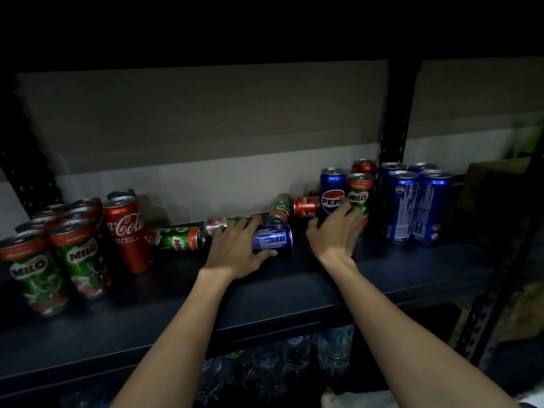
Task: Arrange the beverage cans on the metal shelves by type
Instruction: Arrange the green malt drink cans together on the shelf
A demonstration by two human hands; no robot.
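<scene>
On the dark metal shelf (294,290) my left hand (235,248) grips a blue Pepsi can (273,238) that lies on its side. My right hand (335,234) curls round the lower part of an upright Pepsi can (332,195). A standing Milo can (359,195) touches it on the right. Behind my hands lie a tipped Milo can (281,207), a tipped Coca-Cola can (306,207) and a Milo can on its side (179,238). Upright Milo cans (82,254) and a Coca-Cola can (129,231) stand grouped at left. Several upright Pepsi cans (415,204) stand at right.
A black perforated upright post (394,128) divides the shelf behind the right-hand cans. Water bottles (294,360) fill the shelf below. A brown box (494,184) sits at the far right. A pale backboard (206,128) closes the rear.
</scene>
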